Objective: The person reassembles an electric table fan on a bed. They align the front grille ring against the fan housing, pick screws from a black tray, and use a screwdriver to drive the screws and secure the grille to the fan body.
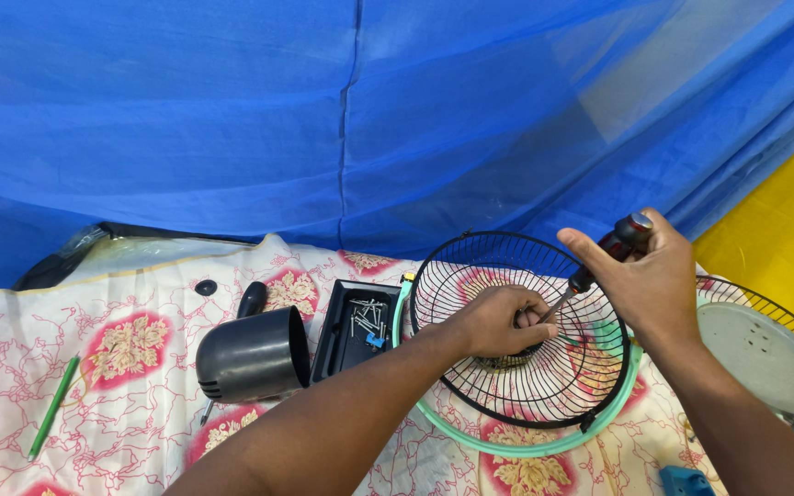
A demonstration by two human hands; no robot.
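Your left hand point(498, 321) grips the hub inside the fan guard point(516, 331) at centre frame; your right hand point(645, 276) clamps the screwdriver point(599, 262). You're driving a hub screw: keep the tip seated.

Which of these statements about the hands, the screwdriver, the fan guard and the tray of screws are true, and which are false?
1. The right hand holds a screwdriver with a red and black handle. True.
2. The left hand rests inside the black wire fan guard. True.
3. The black tray holds no screws. False: several screws lie in it.
4. The green pencil lies inside the fan guard. False: it lies on the floral cloth, far to the left.
5. The dark motor housing lies left of the tray. True.
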